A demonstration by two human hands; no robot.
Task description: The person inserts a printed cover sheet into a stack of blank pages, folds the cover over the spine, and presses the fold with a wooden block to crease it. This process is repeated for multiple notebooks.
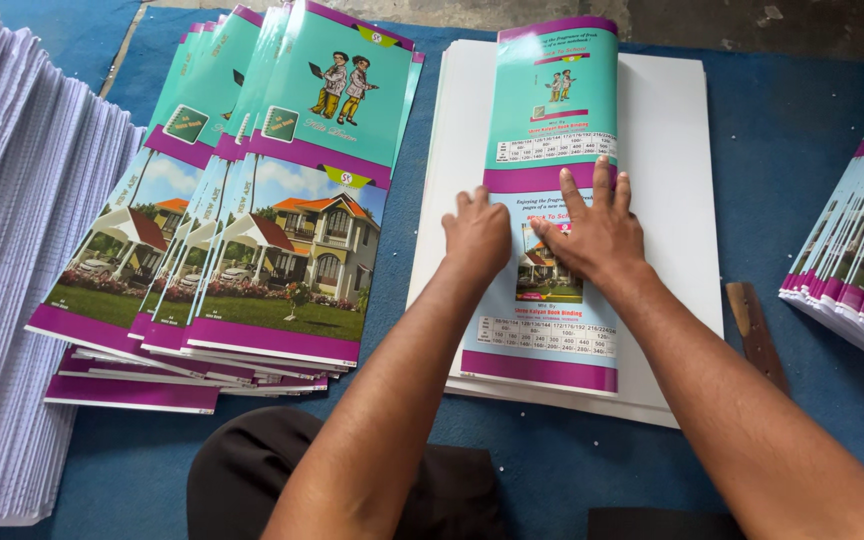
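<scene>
Head camera, steeply down (close) over blue mat (772, 150)

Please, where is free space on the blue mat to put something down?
Bare blue mat lies between the white sheet stack and the covers at the right edge. A narrower strip separates the fanned covers from the white stack. The left side is crowded with paper.

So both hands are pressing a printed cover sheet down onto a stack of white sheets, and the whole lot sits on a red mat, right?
Not quite: the mat is blue, not red, as the head view shows. The rest holds: the left hand and right hand press a printed cover sheet onto the stack of white sheets.
</scene>
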